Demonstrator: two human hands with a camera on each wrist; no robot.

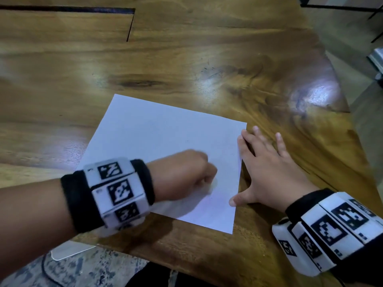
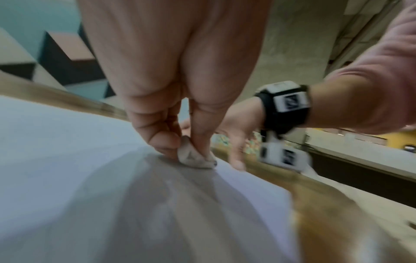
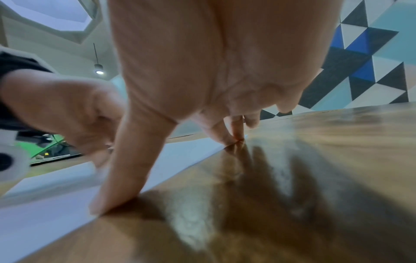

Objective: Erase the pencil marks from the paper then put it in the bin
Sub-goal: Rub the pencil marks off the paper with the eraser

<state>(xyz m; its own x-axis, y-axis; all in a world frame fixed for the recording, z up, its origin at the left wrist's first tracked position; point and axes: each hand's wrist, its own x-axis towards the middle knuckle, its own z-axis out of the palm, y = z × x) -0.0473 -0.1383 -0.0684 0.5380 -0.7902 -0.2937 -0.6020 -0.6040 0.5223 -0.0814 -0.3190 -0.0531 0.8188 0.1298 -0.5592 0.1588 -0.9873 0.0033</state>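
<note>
STEP: erasing, under way | left hand (image 1: 186, 172) grip pinches eraser (image 2: 195, 158) on paper (image 1: 155, 137) – frame centre, on table (image 1: 186, 59) | right hand (image 1: 267, 168) flat, pins right edge | LEFT: faint marks – binning, bin unseen

One paper (image 1: 157, 141), one eraser (image 2: 193, 158), two hands (image 1: 186, 172).

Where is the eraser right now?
In the left wrist view the eraser is pinched in the left hand, pressed on the white paper near its right edge, close to the right hand.
</note>
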